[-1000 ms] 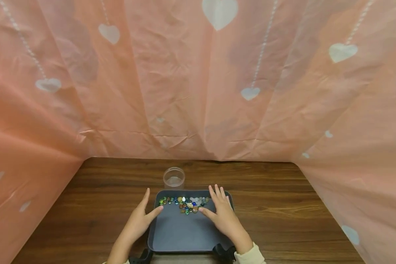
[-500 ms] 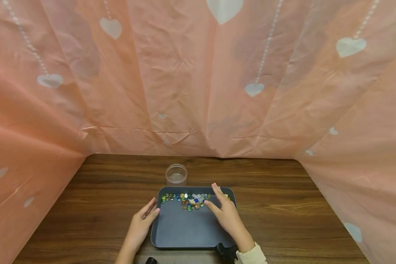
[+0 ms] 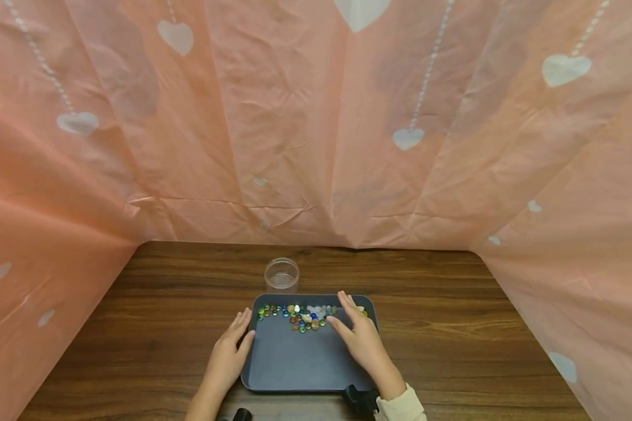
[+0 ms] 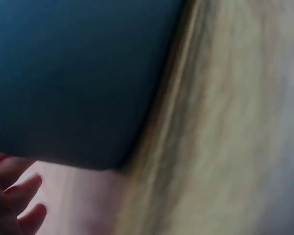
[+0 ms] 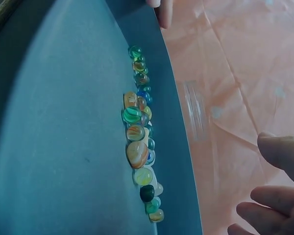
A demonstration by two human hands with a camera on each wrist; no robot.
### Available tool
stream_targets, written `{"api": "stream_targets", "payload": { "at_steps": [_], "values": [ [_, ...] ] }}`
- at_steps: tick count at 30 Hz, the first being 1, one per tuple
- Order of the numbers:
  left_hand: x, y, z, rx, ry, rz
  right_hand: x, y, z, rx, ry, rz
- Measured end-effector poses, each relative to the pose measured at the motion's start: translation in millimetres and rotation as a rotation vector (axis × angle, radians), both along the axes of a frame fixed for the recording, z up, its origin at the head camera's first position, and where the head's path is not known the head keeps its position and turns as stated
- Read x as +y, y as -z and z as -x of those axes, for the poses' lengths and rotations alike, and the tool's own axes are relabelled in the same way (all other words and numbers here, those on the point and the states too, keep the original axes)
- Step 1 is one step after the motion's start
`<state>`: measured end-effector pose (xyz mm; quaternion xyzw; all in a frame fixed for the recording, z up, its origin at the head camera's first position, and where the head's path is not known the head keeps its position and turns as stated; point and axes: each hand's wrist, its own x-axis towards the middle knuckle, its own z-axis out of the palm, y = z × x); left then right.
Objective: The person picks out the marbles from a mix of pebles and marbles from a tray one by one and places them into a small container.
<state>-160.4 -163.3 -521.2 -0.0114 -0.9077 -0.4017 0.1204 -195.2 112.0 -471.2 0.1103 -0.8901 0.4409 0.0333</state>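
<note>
A dark grey rectangular tray [image 3: 297, 368] lies on the wooden table. Glass marbles and smooth pebbles [image 3: 315, 324] are gathered along its far side; the right wrist view shows these marbles [image 5: 132, 115] in a line by the tray wall. My left hand [image 3: 224, 359] lies along the tray's left rim, fingers extended. In the left wrist view, its fingers [image 4: 29, 188] show past the edge of the tray [image 4: 73, 83]. Over the tray's right part is my right hand [image 3: 364, 342], fingers straight and thumb apart, holding nothing. It hides part of the far right corner, where some yellowish pieces show.
A clear round jar [image 3: 281, 283] without a lid stands just behind the tray. Pink cloth [image 3: 316, 146] with pale hearts encloses the back and both sides of the wooden table [image 3: 432, 327]. A black strap piece [image 3: 359, 399] sits at my right wrist.
My left hand has come in against the tray's left rim, its thumb no longer over the tray. My right hand stays over the right side, fingers closer together. The view has tilted slightly.
</note>
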Motion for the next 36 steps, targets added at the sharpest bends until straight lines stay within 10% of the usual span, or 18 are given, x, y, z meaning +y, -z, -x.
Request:
{"api": "stream_targets", "payload": {
  "at_steps": [4, 11, 26, 36],
  "values": [
    [1.8, -5.2, -0.7, 0.058, 0.040, 0.214, -1.5, 0.1, 0.7, -0.003, -0.032, -0.009],
    [2.9, -9.2, -2.9, 0.027, 0.032, 0.306, -5.4, -0.5, 2.1, 0.021, -0.063, -0.030],
    [5.0, -12.7, -2.1, 0.036, 0.024, 0.347, -24.6, -1.4, 22.4, 0.120, -0.131, -0.096],
    [6.8, -11.1, -2.5, 0.032, 0.030, 0.362, -29.0, 9.6, 40.3, -0.004, -0.275, -0.085]
  ]
}}
